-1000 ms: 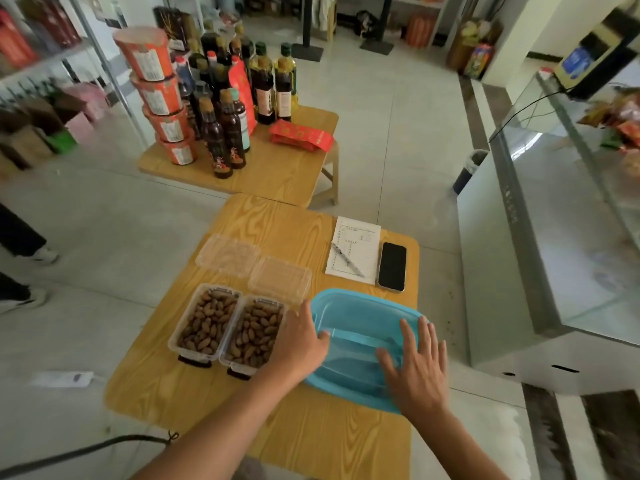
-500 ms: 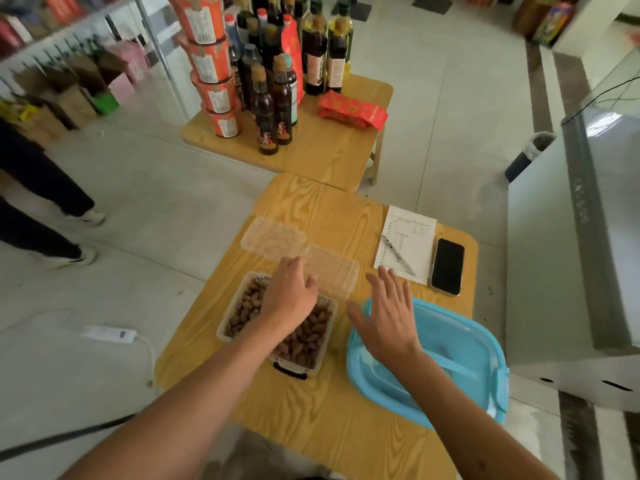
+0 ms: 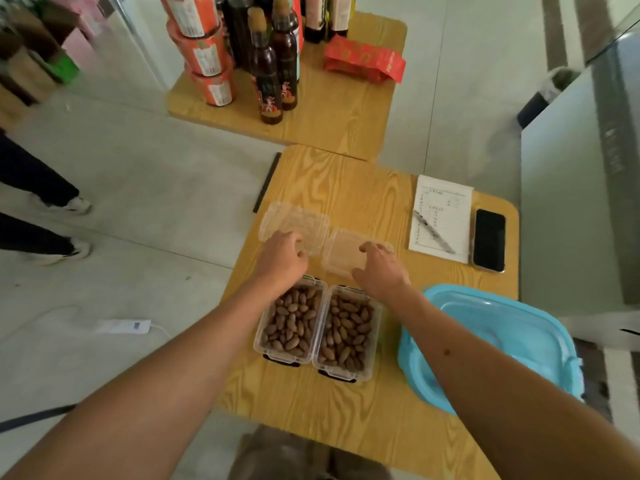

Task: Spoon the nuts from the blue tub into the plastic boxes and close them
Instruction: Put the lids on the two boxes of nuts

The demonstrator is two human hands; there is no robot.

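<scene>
While both nut-filled boxes [image 3: 317, 329] sit just left of the blue tub [image 3: 498, 341], each hand, left [image 3: 282, 259] and right [image 3: 379, 270], pinches a clear lid [image 3: 343, 254] beyond them; heaped nuts could stop it snapping shut.

The left hand [image 3: 282, 259] hides part of the left lid [image 3: 294, 223]. Bottles [image 3: 273, 57] beyond the surface [image 3: 346, 410] are cropped. The blue tub [image 3: 491, 341] is partly hidden by the right forearm.

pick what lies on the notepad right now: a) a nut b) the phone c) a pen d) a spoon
c: a pen lies slantwise across the notepad, while the phone lies on the table beside it, to its right.
</scene>
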